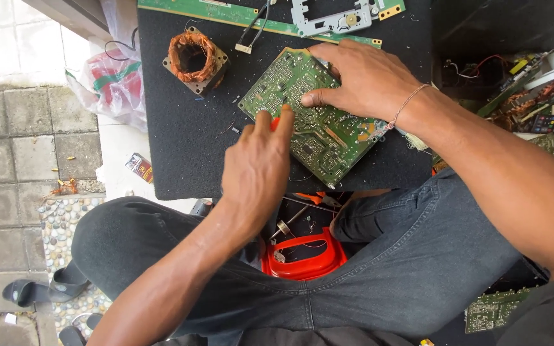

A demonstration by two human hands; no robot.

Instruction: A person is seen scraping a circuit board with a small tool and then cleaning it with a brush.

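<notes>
The left hand (258, 168) gripped a small red-handled tool (276, 122), its tip on the green rectangular circuit board (309, 115). The right hand (360, 80) pressed flat, fingers spread, on the board's far corner; the board's long axis ran diagonally away from the left hand.

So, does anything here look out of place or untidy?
Yes. The green circuit board lies askew on the black mat, one corner past its front edge. Small wire scraps are scattered beside it. The right hand presses the board; the left hand holds something orange against it.
</notes>
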